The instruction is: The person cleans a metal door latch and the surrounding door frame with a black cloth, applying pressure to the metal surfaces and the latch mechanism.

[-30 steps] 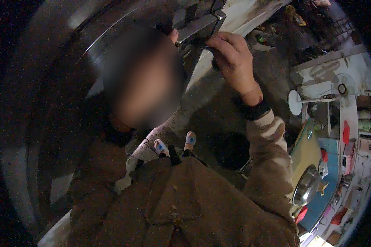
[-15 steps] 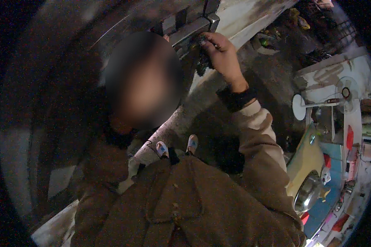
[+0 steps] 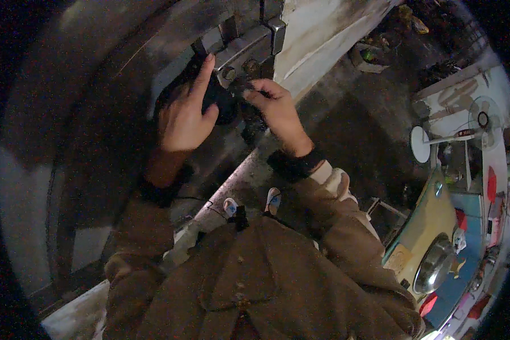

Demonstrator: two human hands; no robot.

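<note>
My left hand [image 3: 187, 116] rests against a dark upright panel, probably a door, over a black patch whose kind I cannot make out. Its index finger points up along the edge of a grey metal fitting [image 3: 246, 51], and its thumb stands apart. The fitting looks like a lock, with round knob-like parts [image 3: 228, 73] on its face. Just below these, my right hand [image 3: 280, 113] pinches a dark dangling bunch [image 3: 254, 122] between thumb and fingers. The bunch is too dark to name. Its upper end meets or nearly meets the fitting.
A pale wall [image 3: 317, 34] runs beside the panel. On the right stand a white fan [image 3: 479, 120] and a yellowish table [image 3: 419, 218] bearing a metal bowl [image 3: 434, 265]. A bucket-like container [image 3: 371, 58] stands farther off. My shoes [image 3: 273, 199] are on the dark floor.
The right hand has moved left and down with the dark bunch, close to the fitting's knobs. The left hand, behind a blurred patch before, now shows plainly against the panel.
</note>
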